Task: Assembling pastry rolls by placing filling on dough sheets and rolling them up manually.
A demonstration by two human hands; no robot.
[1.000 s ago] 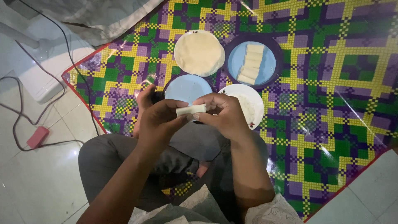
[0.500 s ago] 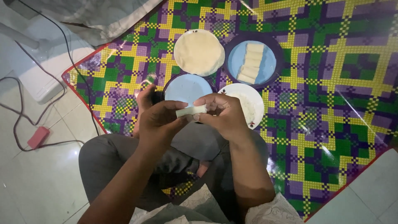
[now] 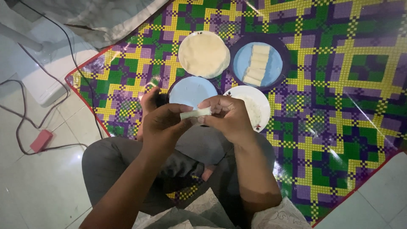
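Red switch box (image 3: 41, 140): on the pale tiled floor (image 3: 25, 186) well off the mat's left edge, a dark cable (image 3: 19, 123) running from it.
Mat (image 3: 339, 106): glossy plastic sheet in a purple, green and yellow check with a red border, spread on the floor; every dish sits on it.
Left hand (image 3: 163, 127): fingers curled in, thumb and fingertips pinching the left end of the roll.
Empty blue plate (image 3: 191, 90): on the mat just beyond the two hands, its near rim hidden behind them.
Roll (image 3: 196, 113): small pale wrapped roll, held level between both hands above the person's crossed legs, over the near edge of the mat.
Wrapper stack (image 3: 204, 54): round pale sheets on a dish, farther up the mat, beside the dark-rimmed plate.
Right hand (image 3: 229, 118): closed round the right end of the roll, fingers folded over its top.
White plate (image 3: 254, 108): just right of the right hand, partly covered by it, holding a whitish filling.
Dark-rimmed blue plate (image 3: 277, 63): toward the mat's far edge, carrying finished rolls (image 3: 256, 65) laid side by side.
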